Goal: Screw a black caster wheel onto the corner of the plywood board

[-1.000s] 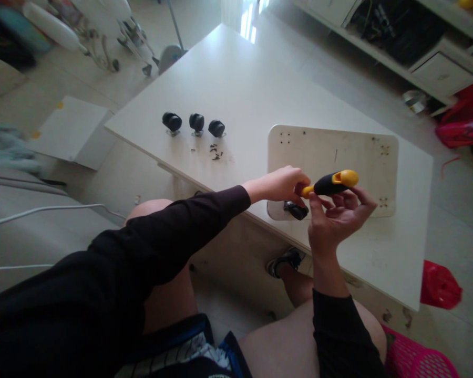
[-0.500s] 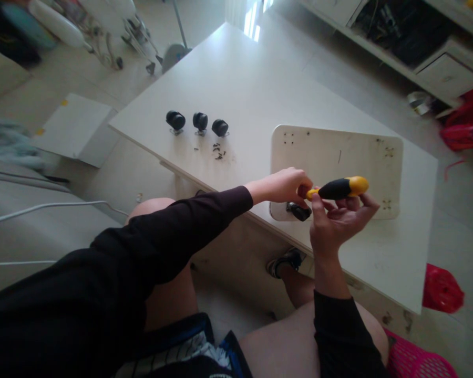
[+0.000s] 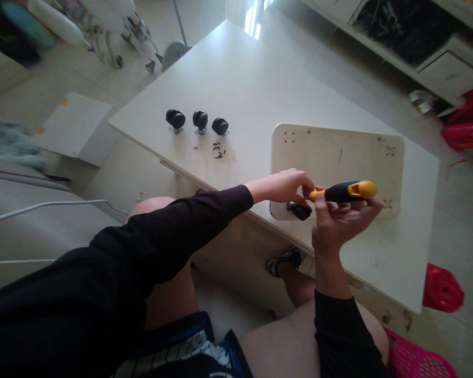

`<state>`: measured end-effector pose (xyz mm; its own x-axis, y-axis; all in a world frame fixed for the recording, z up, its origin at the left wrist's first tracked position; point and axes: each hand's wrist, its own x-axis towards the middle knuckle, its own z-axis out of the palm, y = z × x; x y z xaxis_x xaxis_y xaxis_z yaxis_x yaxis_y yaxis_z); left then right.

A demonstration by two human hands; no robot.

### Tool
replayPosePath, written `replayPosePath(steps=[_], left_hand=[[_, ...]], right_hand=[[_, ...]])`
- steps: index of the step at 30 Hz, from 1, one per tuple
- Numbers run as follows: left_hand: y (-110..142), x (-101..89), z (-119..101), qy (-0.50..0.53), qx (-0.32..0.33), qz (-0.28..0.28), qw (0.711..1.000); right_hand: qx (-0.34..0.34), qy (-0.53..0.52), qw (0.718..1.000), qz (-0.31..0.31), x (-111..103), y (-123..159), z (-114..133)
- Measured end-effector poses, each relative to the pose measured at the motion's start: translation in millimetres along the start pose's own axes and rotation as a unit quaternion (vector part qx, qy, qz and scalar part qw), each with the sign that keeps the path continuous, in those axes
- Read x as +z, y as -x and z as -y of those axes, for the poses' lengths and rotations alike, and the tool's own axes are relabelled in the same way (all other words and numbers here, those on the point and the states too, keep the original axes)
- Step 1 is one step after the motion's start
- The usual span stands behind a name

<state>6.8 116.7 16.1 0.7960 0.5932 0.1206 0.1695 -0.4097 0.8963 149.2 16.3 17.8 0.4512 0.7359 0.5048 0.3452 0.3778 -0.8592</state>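
Place: room in a home, by its look | pale tiled floor | white cabinet with drawer, red bag beside it | crumpled cloth | pink basket near white table

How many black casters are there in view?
4: three black casters in a row on the table; a fourth caster on the board, beside the left hand.

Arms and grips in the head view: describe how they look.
The left grip and right grip are a person's bare hands, with no gloves or watch visible. The left sleeve is black, long and creased, ending near the wrist; the right sleeve is black too, ending farther up the forearm.
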Motion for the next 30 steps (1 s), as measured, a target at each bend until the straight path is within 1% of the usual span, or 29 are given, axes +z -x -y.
replayPosePath(steps=[3, 5, 7, 9, 12, 15, 18, 22, 26, 28, 30], left_hand=[[-0.6, -0.5, 1.7, 0.018, 0.010, 0.027, 0.999], [-2.0, 1.1, 3.2, 0.014, 0.002, 0.027, 1.000], [-3.3, 3.3, 4.6, 0.006, -0.007, 0.014, 1.000], [-3.9, 5.0, 5.3, 0.001, -0.010, 0.001, 1.000], [-3.1, 5.1, 5.1, 0.008, -0.004, -0.010, 1.000], [-1.9, 2.9, 4.4, 0.020, 0.011, 0.014, 1.000], [-2.2, 1.4, 4.0, 0.011, 0.004, 0.034, 0.999], [-3.0, 3.6, 2.3, -0.012, -0.016, 0.009, 1.000], [-1.7, 6.9, 0.5, -0.038, -0.026, -0.015, 0.999], [-1.3, 6.7, 1.3, -0.036, -0.019, -0.011, 0.999], [-1.7, 5.2, 3.3, -0.019, -0.009, 0.012, 1.000]], right_hand=[[-0.018, -0.019, 1.000, 0.013, -2.3, 1.4, -0.1], [-0.016, -0.020, 0.999, 0.022, -3.9, 1.6, -1.4], [-0.009, -0.004, 1.000, 0.023, -4.7, 0.9, -3.1], [-0.002, 0.012, 1.000, 0.009, -4.6, -0.6, -4.8], [-0.003, 0.009, 1.000, -0.021, -3.5, -2.6, -6.0], [-0.008, -0.002, 1.000, -0.023, -2.3, -2.0, -4.1], [0.013, -0.007, 1.000, -0.008, -1.7, 0.5, -0.8], [0.027, 0.009, 1.000, -0.001, -2.7, 1.6, -0.7], [0.015, 0.041, 0.999, -0.009, -4.6, -0.4, -3.6], [0.008, 0.038, 0.999, -0.012, -4.5, -0.6, -3.1], [0.004, 0.014, 1.000, -0.011, -3.4, 0.0, -1.1]])
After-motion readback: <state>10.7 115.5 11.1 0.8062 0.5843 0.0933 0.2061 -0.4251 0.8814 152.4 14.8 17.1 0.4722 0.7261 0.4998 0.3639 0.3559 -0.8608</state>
